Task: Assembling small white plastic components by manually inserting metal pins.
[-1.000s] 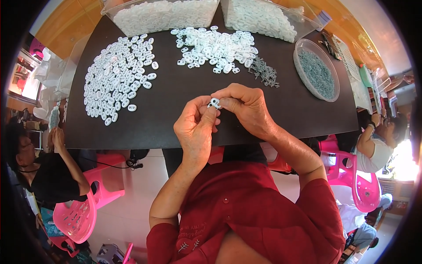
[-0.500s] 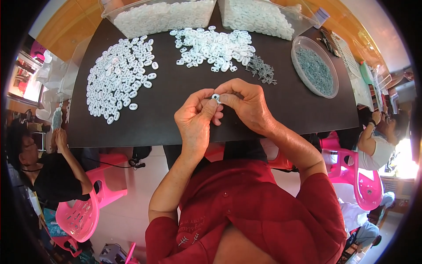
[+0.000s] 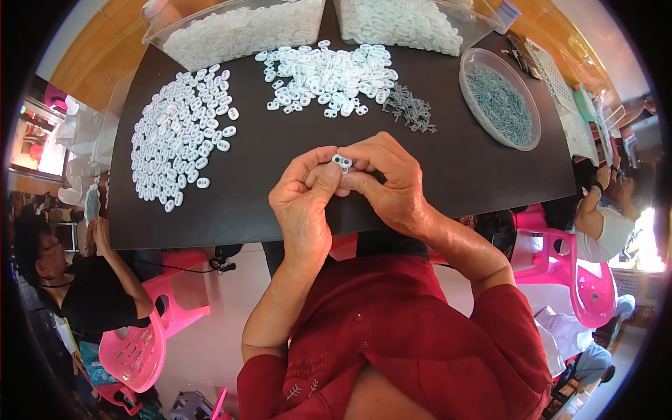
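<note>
A small white plastic piece with two round holes (image 3: pixel 341 162) is pinched between my hands above the dark table's near part. My left hand (image 3: pixel 306 192) grips its left side with thumb and forefinger. My right hand (image 3: pixel 388 178) closes on its right side, thumb below and forefinger above. Fingers partly cover the piece, so whether another part sits in it is hidden. Beyond my hands lies a heap of loose white plastic pieces (image 3: pixel 329 73). Beside that heap rests a small pile of grey pins (image 3: pixel 411 110).
At the left spreads a wide group of white oval pieces (image 3: pixel 171 133). Two clear bins (image 3: pixel 241 35) of white pieces stand at the far edge. A round clear tub (image 3: pixel 534 129) holds grey-green pins. Pliers (image 3: pixel 521 56) lie beyond it. People sit at both sides near pink chairs (image 3: pixel 133 353).
The white piece has turned in my fingers, and its two holes now show. My right thumb has shifted lower. The whole view has tilted slightly.
</note>
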Motion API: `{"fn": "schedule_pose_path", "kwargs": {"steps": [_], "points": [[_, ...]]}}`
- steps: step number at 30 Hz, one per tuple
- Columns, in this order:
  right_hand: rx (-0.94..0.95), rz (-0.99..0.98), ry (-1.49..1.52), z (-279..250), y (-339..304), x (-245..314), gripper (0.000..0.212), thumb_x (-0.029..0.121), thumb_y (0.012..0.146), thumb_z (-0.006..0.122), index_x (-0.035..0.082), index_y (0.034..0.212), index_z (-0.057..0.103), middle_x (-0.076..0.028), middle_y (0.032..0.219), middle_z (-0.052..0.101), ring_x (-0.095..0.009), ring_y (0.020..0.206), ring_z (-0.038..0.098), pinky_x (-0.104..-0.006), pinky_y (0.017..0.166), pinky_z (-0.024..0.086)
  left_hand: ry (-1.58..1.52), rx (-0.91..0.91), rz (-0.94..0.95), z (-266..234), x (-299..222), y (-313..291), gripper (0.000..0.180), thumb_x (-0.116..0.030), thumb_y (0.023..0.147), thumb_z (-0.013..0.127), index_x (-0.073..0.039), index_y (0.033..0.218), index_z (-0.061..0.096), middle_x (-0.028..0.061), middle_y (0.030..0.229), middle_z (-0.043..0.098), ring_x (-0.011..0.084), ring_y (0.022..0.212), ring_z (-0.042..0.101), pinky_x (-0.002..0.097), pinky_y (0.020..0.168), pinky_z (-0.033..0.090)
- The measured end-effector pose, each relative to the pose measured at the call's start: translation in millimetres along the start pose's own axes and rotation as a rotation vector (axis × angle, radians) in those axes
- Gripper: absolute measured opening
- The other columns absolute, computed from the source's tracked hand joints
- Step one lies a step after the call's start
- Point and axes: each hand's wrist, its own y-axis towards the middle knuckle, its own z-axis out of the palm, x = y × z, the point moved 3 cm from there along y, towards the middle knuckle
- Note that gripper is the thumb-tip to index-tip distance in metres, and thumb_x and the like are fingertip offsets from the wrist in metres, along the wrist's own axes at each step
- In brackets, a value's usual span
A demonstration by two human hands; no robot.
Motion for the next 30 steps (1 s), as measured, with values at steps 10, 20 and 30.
{"fn": "schedule_pose_path", "kwargs": {"steps": [10, 20, 30], "points": [[0.077, 0.172, 0.135, -3, -5, 10, 0.026, -0.005, 0.070, 0.069, 0.002, 0.095, 0.065, -0.004, 0.081, 0.058, -0.010, 0.067, 0.053, -0.0240, 0.060, 0.044, 0.093, 0.058, 0.198, -5, -3, -9, 0.019, -0.003, 0.085, 0.063, 0.006, 0.102, 0.063, 0.0051, 0.081, 0.062, 0.0082, 0.066, 0.053, 0.0200, 0.060, 0.046], [0.055, 0.148, 0.214, 12, -12, 13, 0.030, -0.011, 0.074, 0.066, -0.002, 0.102, 0.062, -0.004, 0.087, 0.057, -0.006, 0.069, 0.052, -0.0206, 0.061, 0.043, 0.203, 0.020, 0.427, -11, 1, -17, 0.021, -0.008, 0.089, 0.060, 0.003, 0.107, 0.064, 0.0008, 0.084, 0.054, 0.0069, 0.076, 0.050, 0.0189, 0.066, 0.043], [-0.015, 0.015, 0.163, 18, -9, 17, 0.033, -0.010, 0.073, 0.066, -0.001, 0.105, 0.062, -0.006, 0.089, 0.058, -0.009, 0.069, 0.051, -0.0214, 0.060, 0.044, 0.156, -0.001, 0.459, -13, 0, -17, 0.020, -0.008, 0.090, 0.058, 0.002, 0.107, 0.063, -0.0001, 0.085, 0.054, 0.0060, 0.079, 0.050, 0.0194, 0.070, 0.043]]}}
